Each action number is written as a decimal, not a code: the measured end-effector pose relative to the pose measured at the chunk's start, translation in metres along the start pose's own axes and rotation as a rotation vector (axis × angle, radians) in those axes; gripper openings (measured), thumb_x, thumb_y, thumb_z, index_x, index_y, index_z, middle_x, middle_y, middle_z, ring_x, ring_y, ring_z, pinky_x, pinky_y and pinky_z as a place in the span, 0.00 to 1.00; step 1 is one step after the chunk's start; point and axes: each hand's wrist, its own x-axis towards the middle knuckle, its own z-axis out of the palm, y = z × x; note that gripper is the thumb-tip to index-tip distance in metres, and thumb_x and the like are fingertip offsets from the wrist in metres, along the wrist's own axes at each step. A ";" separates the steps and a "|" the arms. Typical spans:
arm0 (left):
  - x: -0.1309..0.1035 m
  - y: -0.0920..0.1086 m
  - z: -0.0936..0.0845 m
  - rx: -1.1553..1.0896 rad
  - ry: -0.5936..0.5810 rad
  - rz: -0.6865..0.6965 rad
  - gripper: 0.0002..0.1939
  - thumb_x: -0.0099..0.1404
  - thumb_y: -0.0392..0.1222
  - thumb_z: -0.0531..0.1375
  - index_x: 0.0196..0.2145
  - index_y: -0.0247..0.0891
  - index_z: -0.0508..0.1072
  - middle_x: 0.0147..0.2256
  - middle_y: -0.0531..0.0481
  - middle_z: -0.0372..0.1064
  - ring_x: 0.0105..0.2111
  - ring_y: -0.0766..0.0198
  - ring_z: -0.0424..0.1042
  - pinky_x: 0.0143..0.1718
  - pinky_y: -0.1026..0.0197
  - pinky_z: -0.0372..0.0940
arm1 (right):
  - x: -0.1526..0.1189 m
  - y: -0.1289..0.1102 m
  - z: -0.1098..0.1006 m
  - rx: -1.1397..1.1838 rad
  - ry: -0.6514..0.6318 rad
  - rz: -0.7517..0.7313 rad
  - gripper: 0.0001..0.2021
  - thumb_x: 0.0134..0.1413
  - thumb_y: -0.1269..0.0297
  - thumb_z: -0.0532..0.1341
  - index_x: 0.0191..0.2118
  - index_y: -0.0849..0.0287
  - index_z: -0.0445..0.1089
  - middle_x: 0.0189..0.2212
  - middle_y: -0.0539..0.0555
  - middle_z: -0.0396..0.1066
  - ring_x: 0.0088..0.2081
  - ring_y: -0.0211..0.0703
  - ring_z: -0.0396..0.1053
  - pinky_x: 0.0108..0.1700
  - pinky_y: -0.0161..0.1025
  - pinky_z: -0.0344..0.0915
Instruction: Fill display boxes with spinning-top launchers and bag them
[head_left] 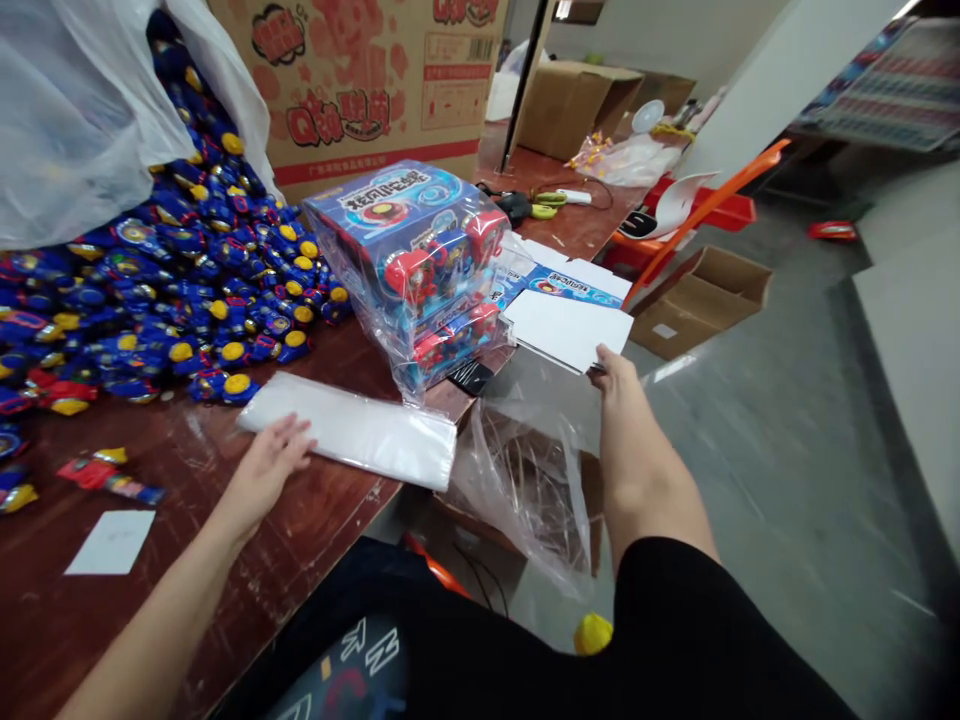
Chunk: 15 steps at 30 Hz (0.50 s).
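Observation:
My right hand (pixel 616 372) pinches the near corner of a flat white cardboard sheet (pixel 571 328) beyond the table's right edge. Under and behind that sheet lie blue printed cardboard sheets (pixel 574 290). My left hand (pixel 276 455) has its fingers apart at the near edge of a stack of clear plastic bags (pixel 356 425); whether it touches them I cannot tell. Behind the bags stand display boxes (pixel 405 215) wrapped in clear film, with red and blue toys showing at the front.
Blue toys with yellow caps (pixel 217 270) are heaped at the left beside a white plastic sack (pixel 67 120). A large printed carton (pixel 360 90) stands behind. Scissors (pixel 547 205) lie farther back. Below the table edge is a carton with loose plastic film (pixel 529 490); an orange chair (pixel 705 215) stands right.

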 end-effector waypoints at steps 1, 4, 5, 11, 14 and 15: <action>0.011 0.016 0.006 0.043 0.048 0.098 0.59 0.59 0.79 0.68 0.74 0.38 0.59 0.73 0.25 0.58 0.66 0.29 0.72 0.63 0.29 0.73 | 0.002 -0.004 0.002 0.017 0.010 -0.018 0.23 0.72 0.53 0.66 0.64 0.59 0.71 0.60 0.60 0.73 0.56 0.50 0.76 0.57 0.53 0.78; 0.055 0.089 0.027 0.154 0.140 0.419 0.71 0.49 0.73 0.77 0.80 0.46 0.51 0.82 0.42 0.32 0.80 0.36 0.43 0.80 0.36 0.50 | 0.001 -0.026 0.004 0.069 0.034 -0.089 0.23 0.72 0.53 0.66 0.64 0.59 0.71 0.61 0.61 0.73 0.56 0.50 0.76 0.57 0.53 0.78; 0.070 0.117 0.037 0.316 0.146 0.620 0.68 0.52 0.73 0.75 0.80 0.43 0.53 0.82 0.43 0.32 0.81 0.34 0.36 0.81 0.35 0.42 | -0.001 -0.035 0.004 0.079 0.039 -0.119 0.23 0.72 0.53 0.66 0.65 0.59 0.71 0.61 0.61 0.73 0.56 0.50 0.76 0.57 0.54 0.78; 0.120 0.213 0.103 0.854 -0.030 0.896 0.45 0.70 0.54 0.71 0.78 0.46 0.61 0.77 0.44 0.53 0.78 0.29 0.43 0.75 0.19 0.38 | -0.017 -0.100 0.001 0.084 0.046 -0.333 0.21 0.75 0.56 0.64 0.64 0.61 0.71 0.60 0.62 0.73 0.55 0.48 0.76 0.55 0.52 0.79; 0.121 0.205 0.113 0.884 -0.045 0.930 0.37 0.72 0.44 0.67 0.75 0.44 0.65 0.74 0.43 0.61 0.77 0.39 0.52 0.79 0.29 0.44 | -0.018 -0.142 0.001 0.051 0.032 -0.498 0.18 0.80 0.60 0.56 0.63 0.65 0.71 0.58 0.62 0.74 0.54 0.45 0.77 0.53 0.49 0.78; 0.121 0.201 0.112 0.885 -0.042 0.959 0.36 0.72 0.42 0.65 0.75 0.42 0.65 0.74 0.43 0.62 0.76 0.43 0.54 0.80 0.34 0.44 | -0.019 -0.159 0.001 0.029 0.019 -0.584 0.18 0.82 0.60 0.52 0.62 0.65 0.72 0.56 0.61 0.75 0.53 0.43 0.77 0.52 0.47 0.78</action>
